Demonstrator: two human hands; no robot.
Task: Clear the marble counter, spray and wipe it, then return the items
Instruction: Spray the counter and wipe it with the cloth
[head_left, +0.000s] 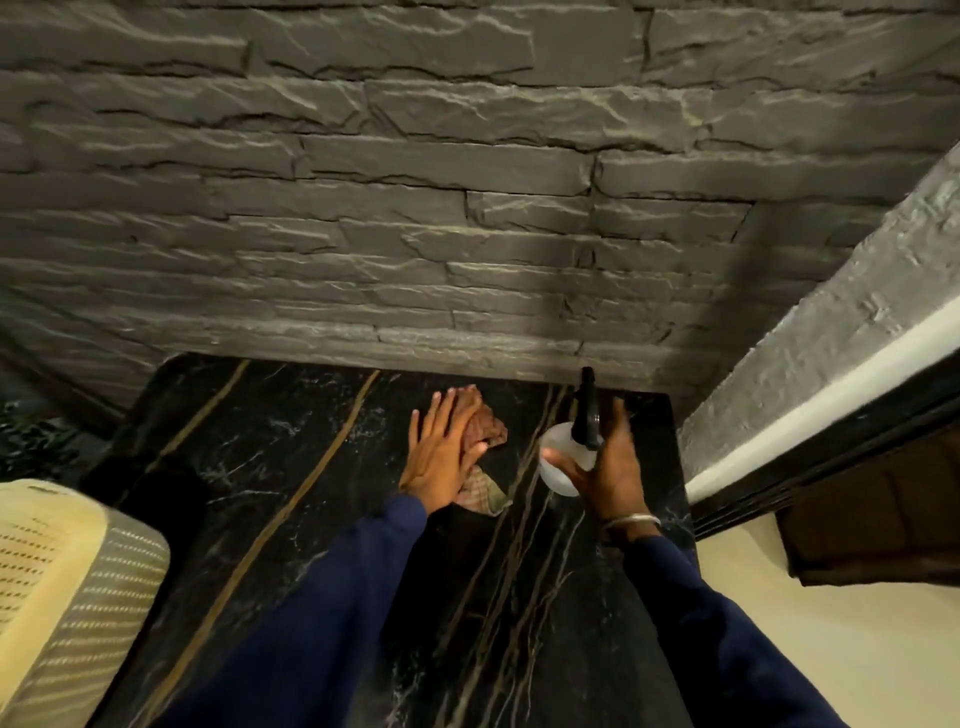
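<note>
The black marble counter (291, 467), veined in gold and white, runs from me to the stone wall. My left hand (439, 452) lies flat with straight fingers on a brownish checked cloth (488, 426), pressing it onto the marble near the back. My right hand (610, 467) grips a translucent white spray bottle (563, 462) with a black trigger head, held just above the counter's right side, its nozzle pointing toward the wall. Part of the cloth is hidden under my left palm.
A rough grey stone wall (415, 208) closes the back of the counter. A cream perforated basket or chair (67, 582) stands at the left edge. A grey textured pillar (831, 322) with white trim borders the right; below it are cream floor and a brown mat (872, 530).
</note>
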